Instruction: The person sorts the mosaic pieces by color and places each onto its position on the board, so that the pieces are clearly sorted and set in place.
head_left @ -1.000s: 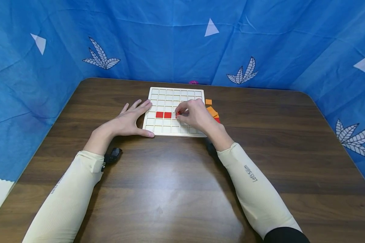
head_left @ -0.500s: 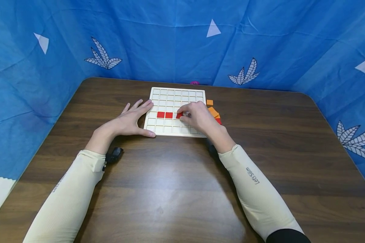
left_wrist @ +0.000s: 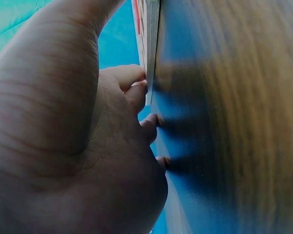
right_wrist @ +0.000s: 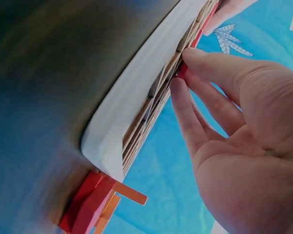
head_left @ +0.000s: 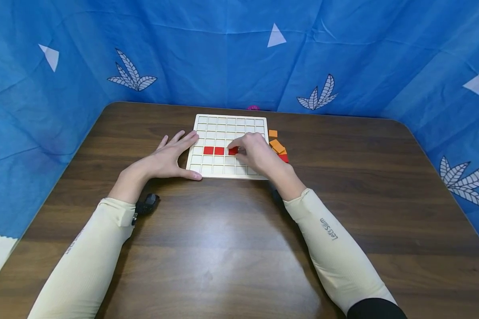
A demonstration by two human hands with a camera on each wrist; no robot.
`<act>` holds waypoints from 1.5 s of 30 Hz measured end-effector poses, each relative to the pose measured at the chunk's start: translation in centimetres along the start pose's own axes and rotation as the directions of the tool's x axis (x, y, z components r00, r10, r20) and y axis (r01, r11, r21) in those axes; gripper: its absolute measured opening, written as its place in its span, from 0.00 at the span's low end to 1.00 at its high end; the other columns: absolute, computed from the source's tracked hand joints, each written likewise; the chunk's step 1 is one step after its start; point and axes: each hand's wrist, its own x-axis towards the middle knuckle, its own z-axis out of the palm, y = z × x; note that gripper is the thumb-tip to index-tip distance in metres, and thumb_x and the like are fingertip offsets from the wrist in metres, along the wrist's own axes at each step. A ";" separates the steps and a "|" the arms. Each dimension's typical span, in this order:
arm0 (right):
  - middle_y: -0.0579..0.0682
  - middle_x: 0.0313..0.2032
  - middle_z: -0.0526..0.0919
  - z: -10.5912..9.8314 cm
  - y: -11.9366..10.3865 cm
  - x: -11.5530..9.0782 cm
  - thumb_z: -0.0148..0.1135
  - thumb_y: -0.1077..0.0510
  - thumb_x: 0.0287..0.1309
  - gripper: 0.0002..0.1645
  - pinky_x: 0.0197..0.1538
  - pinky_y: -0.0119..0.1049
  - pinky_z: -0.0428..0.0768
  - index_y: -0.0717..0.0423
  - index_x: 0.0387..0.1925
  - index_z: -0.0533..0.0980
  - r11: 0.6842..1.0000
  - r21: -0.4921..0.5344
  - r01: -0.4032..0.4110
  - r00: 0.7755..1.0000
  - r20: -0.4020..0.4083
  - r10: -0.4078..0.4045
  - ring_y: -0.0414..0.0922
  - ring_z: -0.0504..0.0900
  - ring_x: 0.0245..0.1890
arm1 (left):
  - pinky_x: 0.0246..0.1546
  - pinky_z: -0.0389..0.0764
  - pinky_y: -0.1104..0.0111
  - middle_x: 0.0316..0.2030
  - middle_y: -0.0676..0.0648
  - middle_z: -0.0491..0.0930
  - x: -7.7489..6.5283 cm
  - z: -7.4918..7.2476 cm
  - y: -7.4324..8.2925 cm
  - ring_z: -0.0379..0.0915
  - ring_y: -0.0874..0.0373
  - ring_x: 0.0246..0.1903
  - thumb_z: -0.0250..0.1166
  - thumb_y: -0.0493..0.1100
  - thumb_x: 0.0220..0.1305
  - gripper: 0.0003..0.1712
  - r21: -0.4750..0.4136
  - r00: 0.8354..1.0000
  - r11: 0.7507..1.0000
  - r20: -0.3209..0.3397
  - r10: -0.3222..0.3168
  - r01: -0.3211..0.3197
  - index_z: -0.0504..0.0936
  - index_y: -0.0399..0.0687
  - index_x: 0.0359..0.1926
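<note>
A pale grid board (head_left: 223,173) lies flat on the table, and two red square tiles (head_left: 209,150) sit side by side in one of its rows. Along the board's left edge rests my left hand (head_left: 163,161), its fingers spread and its thumb at the front left corner. My right hand (head_left: 259,153) is over the board, pinching another red tile (head_left: 233,151) between thumb and fingers, just right of the placed pair. That tile is low at the grid and partly covered by fingers; whether it is fully seated I cannot tell. The right wrist view shows the fingertips (right_wrist: 178,85) at its edge.
Beside the board's right edge lie several loose orange tiles (head_left: 276,146), with red tiles (head_left: 283,157) just in front. The brown wooden table (head_left: 207,248) extends around the board. A blue patterned cloth (head_left: 191,53) hangs behind the table and along both sides.
The red tile in my right hand has gone from tilted and mostly hidden to lying flatter at the grid, more of its face showing. My left hand has stayed at the board's edge.
</note>
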 end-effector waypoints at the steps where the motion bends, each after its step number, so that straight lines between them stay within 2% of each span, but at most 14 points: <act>1: 0.51 0.52 0.90 0.0 0.0 0.0 0.72 0.64 0.65 0.19 0.54 0.38 0.85 0.52 0.56 0.87 1.000 0.007 -0.002 1.000 -0.001 0.002 0.47 0.83 0.46 | 0.79 0.28 0.35 0.86 0.48 0.39 0.0 0.0 0.0 0.26 0.41 0.85 0.77 0.72 0.54 0.72 0.001 1.000 1.000 0.001 0.000 0.000 0.46 0.50 0.86; 10: 0.52 0.46 0.90 -0.2 0.3 -0.4 0.73 0.61 0.61 0.18 0.51 0.38 0.84 0.57 0.53 0.87 0.993 0.101 -0.060 0.993 -0.093 0.070 0.47 0.83 0.43 | 0.79 0.27 0.36 0.86 0.47 0.41 0.2 0.0 0.2 0.27 0.41 0.85 0.77 0.75 0.50 0.75 -0.011 1.000 1.000 -0.011 0.013 -0.013 0.48 0.50 0.86; 16: 0.52 0.40 0.90 -0.1 0.3 -0.3 0.72 0.63 0.62 0.11 0.49 0.38 0.84 0.58 0.47 0.89 0.986 0.151 -0.067 0.993 -0.089 0.081 0.47 0.83 0.40 | 0.79 0.27 0.36 0.86 0.47 0.40 0.3 0.1 0.3 0.27 0.41 0.85 0.77 0.73 0.52 0.74 0.000 1.000 1.000 -0.006 0.013 -0.013 0.47 0.49 0.86; 25: 0.51 0.39 0.91 0.1 -0.2 0.3 0.71 0.65 0.64 0.07 0.50 0.37 0.84 0.56 0.42 0.90 0.992 0.124 -0.034 0.998 -0.055 0.041 0.45 0.85 0.39 | 0.79 0.28 0.35 0.86 0.48 0.40 0.1 0.0 0.3 0.27 0.41 0.85 0.77 0.72 0.53 0.72 0.009 1.000 1.000 -0.003 0.002 -0.002 0.47 0.50 0.86; 34: 0.51 0.42 0.92 -0.1 -0.3 -0.1 0.69 0.66 0.66 0.09 0.53 0.38 0.84 0.56 0.44 0.90 0.998 0.064 -0.003 0.998 -0.057 0.007 0.46 0.85 0.43 | 0.79 0.27 0.36 0.86 0.47 0.40 -0.1 0.1 0.2 0.26 0.41 0.85 0.77 0.74 0.52 0.74 -0.013 1.000 1.000 -0.005 0.006 -0.006 0.47 0.49 0.86; 40: 0.51 0.44 0.91 -0.6 0.1 -0.7 0.69 0.62 0.66 0.11 0.51 0.39 0.84 0.55 0.48 0.89 0.997 0.070 -0.021 0.995 -0.093 0.028 0.47 0.85 0.43 | 0.79 0.24 0.36 0.86 0.48 0.40 0.0 0.4 -0.2 0.25 0.42 0.85 0.74 0.80 0.47 0.77 -0.055 0.999 0.998 -0.029 0.030 -0.032 0.47 0.52 0.86; 45: 0.52 0.45 0.91 -1.2 1.0 -1.7 0.71 0.61 0.66 0.10 0.53 0.42 0.85 0.55 0.48 0.89 0.996 0.092 -0.020 0.991 -0.133 0.032 0.48 0.87 0.45 | 0.79 0.26 0.36 0.86 0.48 0.41 -0.2 0.2 0.1 0.26 0.42 0.85 0.76 0.77 0.49 0.75 -0.037 1.000 0.999 -0.020 0.014 -0.015 0.48 0.50 0.86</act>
